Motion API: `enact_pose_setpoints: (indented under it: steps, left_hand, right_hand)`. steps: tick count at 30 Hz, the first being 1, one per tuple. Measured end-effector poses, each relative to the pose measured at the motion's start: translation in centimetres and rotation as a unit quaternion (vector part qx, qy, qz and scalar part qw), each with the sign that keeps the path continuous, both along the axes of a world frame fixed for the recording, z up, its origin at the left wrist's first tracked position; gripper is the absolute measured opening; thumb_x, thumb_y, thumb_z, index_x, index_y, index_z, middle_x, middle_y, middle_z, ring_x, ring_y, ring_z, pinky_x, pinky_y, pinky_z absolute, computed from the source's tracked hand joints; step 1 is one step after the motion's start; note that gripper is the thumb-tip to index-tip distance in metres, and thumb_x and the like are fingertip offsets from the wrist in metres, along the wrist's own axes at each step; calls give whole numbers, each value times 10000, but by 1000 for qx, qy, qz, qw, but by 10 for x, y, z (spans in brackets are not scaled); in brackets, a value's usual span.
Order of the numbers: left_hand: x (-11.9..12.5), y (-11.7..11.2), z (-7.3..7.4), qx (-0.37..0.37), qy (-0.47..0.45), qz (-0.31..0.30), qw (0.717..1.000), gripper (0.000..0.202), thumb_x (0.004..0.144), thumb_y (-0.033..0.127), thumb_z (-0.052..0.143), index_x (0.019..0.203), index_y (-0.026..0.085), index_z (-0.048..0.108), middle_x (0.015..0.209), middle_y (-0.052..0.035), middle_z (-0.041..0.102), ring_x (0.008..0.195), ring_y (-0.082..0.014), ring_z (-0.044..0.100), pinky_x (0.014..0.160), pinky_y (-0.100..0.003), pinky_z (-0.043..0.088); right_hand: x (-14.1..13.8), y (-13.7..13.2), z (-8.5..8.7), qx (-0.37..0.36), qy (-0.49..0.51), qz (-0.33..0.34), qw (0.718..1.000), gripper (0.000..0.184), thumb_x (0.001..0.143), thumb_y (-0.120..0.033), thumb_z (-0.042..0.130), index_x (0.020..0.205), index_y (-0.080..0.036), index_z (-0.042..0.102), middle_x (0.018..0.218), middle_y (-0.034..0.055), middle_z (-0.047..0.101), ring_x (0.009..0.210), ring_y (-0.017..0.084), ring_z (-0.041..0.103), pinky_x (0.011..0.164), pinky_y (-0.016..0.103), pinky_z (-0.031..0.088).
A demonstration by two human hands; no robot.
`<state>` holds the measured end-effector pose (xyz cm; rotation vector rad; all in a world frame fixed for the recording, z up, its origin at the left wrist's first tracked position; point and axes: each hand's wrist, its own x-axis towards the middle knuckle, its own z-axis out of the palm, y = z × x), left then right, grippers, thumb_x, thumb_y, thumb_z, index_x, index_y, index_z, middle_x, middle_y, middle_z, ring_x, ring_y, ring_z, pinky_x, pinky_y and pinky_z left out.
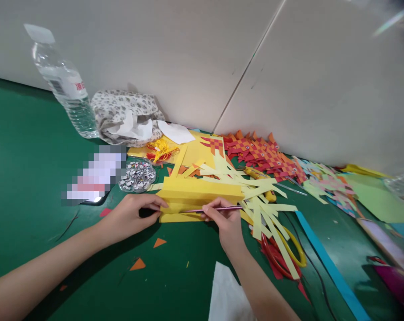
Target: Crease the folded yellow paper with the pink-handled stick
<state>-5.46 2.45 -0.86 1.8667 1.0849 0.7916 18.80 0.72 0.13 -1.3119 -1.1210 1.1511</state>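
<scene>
A folded sheet of yellow paper (202,191), with creases running along its length, lies in front of me on the green table. My left hand (131,213) pinches its left end between thumb and fingers. In my right hand (224,222) is a slim purple pen (227,208), held almost level, its tip pointing left on the lower fold of the paper. Pale yellow paper strips (258,209) are heaped just right of the sheet. Red-and-yellow-handled scissors (271,258) lie partly under those strips.
Behind stand a water bottle (66,84) and a patterned cloth pouch (128,104). A phone (96,176) and a dish of googly eyes (137,175) are at left. Woven red-orange paper fish (262,154) pile against the wall. A blue strip (332,267) and white tissue (226,294) lie nearer.
</scene>
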Motion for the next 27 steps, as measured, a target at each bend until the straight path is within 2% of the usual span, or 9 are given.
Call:
enact_pose_setpoints:
  steps: [4, 10, 19, 27]
  left_hand:
    - [0, 1, 0, -1, 2, -2, 1000, 192, 785, 248, 556, 922, 184, 674, 939, -28, 743, 842, -157, 721, 802, -223, 586]
    - [0, 0, 3, -1, 10, -3, 1000, 197, 786, 240, 555, 929, 176, 675, 927, -30, 741, 845, -155, 720, 796, -212, 585]
    - [0, 2, 1, 0, 5, -7, 1000, 170, 805, 279, 590, 909, 177, 679, 912, -28, 740, 820, -152, 722, 763, -199, 585]
    - [-2, 1, -3, 70, 59, -7, 996, 160, 846, 265, 554, 906, 212, 692, 917, -3, 738, 809, -136, 708, 731, -196, 572]
  right_hand:
    - [-2, -2, 4, 19, -18, 31, 999, 193, 715, -350, 749, 663, -194, 649, 591, 12, 676, 529, 147, 605, 512, 259, 481]
    - [-6, -2, 7, -11, -56, 101, 993, 190, 736, -368, 746, 712, -189, 688, 669, 36, 734, 577, 158, 653, 536, 253, 505]
    - [-7, -1, 9, -28, -68, 111, 991, 181, 735, -363, 749, 722, -192, 695, 688, 41, 739, 665, 186, 699, 562, 246, 514]
    - [-4, -1, 7, 2, -62, 99, 993, 159, 731, -324, 742, 684, -187, 678, 646, 21, 711, 590, 156, 649, 554, 247, 498]
